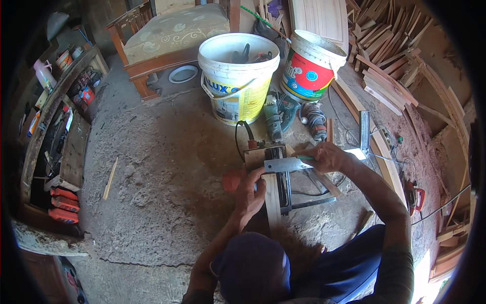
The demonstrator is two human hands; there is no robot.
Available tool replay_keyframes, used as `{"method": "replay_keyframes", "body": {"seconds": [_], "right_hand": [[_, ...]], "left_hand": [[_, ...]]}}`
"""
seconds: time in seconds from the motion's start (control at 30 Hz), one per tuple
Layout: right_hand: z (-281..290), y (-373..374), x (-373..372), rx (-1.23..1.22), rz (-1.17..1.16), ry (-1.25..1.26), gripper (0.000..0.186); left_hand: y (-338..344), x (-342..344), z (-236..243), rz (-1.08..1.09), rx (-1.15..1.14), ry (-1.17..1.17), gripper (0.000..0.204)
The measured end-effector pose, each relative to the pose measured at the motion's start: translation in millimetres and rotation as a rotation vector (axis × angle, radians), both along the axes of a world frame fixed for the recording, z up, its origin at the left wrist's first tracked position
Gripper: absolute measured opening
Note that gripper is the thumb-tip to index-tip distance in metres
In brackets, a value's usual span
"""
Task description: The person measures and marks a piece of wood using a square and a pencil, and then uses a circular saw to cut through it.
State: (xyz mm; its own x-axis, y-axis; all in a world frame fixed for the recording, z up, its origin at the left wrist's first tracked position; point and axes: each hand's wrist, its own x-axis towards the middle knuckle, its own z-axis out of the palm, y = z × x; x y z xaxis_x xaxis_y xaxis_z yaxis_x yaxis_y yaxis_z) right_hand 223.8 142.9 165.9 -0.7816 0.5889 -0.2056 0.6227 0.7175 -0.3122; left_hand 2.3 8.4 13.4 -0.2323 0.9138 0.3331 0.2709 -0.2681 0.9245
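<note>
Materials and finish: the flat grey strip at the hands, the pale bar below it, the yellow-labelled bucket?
Flat grey strip: probably metal, smooth dull silver; thin, straight-edged, with a hole near one end.
Pale bar: looks like bare wood; light tan, matte, no obvious coating.
Yellow-labelled bucket: likely moulded plastic; smooth white wall with a thick rounded rim.

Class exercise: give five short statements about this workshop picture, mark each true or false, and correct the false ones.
1. The right hand holds a slim green item. True.
2. The left hand rests on a bucket. False: it is by the left end of the flat metal strip.
3. Wood pieces are piled at upper right. True.
4. The round dish sits on the cushion. False: it is on the floor.
5. The cushion is patterned. True.
</note>
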Motion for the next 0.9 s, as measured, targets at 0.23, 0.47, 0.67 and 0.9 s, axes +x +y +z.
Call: {"method": "replay_keyframes", "body": {"seconds": [0.23, 0.47, 0.67, 0.9], "right_hand": [[-9.8, 4.6, 4.6, 0.055, 0.065, 0.047, 0.031], [-5.7, 4.3, 3.4, 0.013, 0.057, 0.059, 0.031], [-4.3, 2.8, 1.8, 0.042, 0.035, -0.007, 0.032], [1.6, -0.1, -2.0, 0.028, 0.006, -0.069, 0.032]], "left_hand": [[1.2, 0.3, -3.1, -0.005, -0.009, -0.001, 0.034], [2.9, 0.3, -6.5, -0.008, -0.011, -0.005, 0.033], [3.3, 1.4, -11.6, -0.014, -0.007, -0.036, 0.034], [1.2, 1.1, -4.0, -0.019, -0.016, -0.044, 0.034]]}}
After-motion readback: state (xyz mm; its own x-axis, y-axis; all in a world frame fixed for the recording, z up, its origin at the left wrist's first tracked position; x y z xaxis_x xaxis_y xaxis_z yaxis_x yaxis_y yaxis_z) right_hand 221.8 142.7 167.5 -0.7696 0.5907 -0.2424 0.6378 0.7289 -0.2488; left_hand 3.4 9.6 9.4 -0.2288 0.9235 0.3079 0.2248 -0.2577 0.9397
